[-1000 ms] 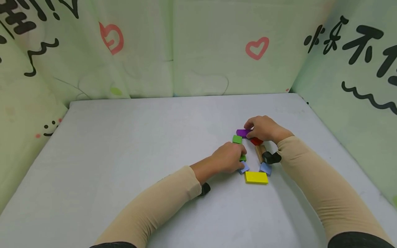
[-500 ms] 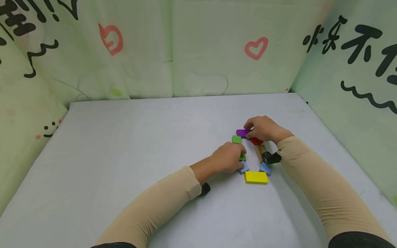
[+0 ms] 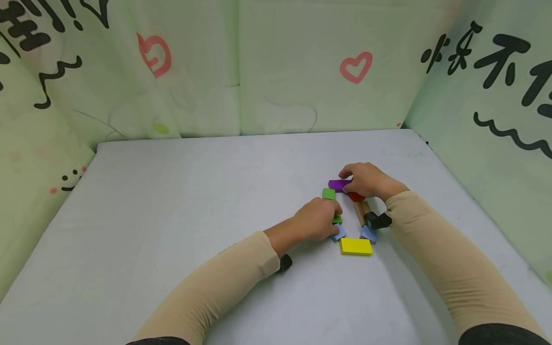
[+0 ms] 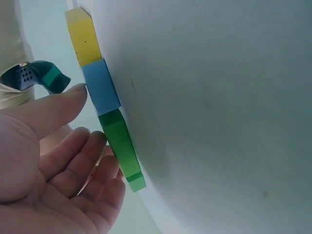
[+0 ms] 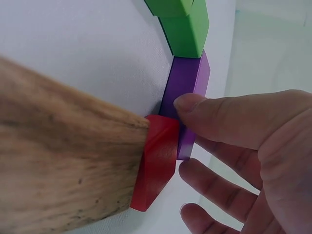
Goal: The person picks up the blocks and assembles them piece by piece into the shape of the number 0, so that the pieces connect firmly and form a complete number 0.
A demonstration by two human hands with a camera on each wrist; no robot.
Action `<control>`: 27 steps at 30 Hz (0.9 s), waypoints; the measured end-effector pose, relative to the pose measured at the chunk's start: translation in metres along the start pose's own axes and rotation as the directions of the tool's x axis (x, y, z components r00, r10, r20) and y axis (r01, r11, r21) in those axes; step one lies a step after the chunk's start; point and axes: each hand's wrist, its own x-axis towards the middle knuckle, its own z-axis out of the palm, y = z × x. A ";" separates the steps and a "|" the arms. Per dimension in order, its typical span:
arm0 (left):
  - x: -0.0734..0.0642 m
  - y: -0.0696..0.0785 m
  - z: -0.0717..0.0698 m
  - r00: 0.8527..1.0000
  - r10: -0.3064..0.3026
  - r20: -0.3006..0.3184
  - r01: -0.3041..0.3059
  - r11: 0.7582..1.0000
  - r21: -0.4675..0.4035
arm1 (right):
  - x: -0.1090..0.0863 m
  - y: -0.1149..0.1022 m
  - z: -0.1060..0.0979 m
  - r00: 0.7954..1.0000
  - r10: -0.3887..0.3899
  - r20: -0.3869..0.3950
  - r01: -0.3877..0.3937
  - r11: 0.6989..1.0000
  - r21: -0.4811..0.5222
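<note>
Coloured blocks form a ring on the white table. My right hand (image 3: 368, 179) pinches the purple block (image 3: 338, 185) at the ring's far side, its thumb on the near face and a finger behind. Against that block lies a red block (image 5: 157, 161), followed by a wooden block (image 3: 360, 214). My left hand (image 3: 316, 219) lies along the ring's left side, fingers touching a long green block (image 4: 122, 146) and thumb at a blue block (image 4: 101, 87). A smaller green block (image 3: 329, 193) sits between long green and purple. Left-hand fingers partly cover the long green block.
A yellow block (image 3: 356, 247) forms the near side of the ring, with a second blue block (image 3: 368, 234) at its right corner. The white table (image 3: 194, 191) extends left and forward. Printed cloth walls (image 3: 280, 62) enclose its back and sides.
</note>
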 end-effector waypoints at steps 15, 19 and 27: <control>-0.001 -0.007 -0.010 0.999 -0.031 -0.013 0.030 0.998 -0.054 | -0.019 0.004 -0.004 0.999 0.004 -0.046 -0.003 0.999 0.034; -0.006 -0.013 -0.022 0.997 -0.039 -0.063 0.037 0.998 -0.042 | -0.026 0.000 -0.005 0.999 0.016 -0.050 -0.014 0.999 0.032; -0.016 -0.028 -0.042 0.986 -0.099 -0.132 0.100 0.995 0.006 | -0.046 -0.005 -0.006 0.996 0.002 -0.086 -0.002 1.000 -0.001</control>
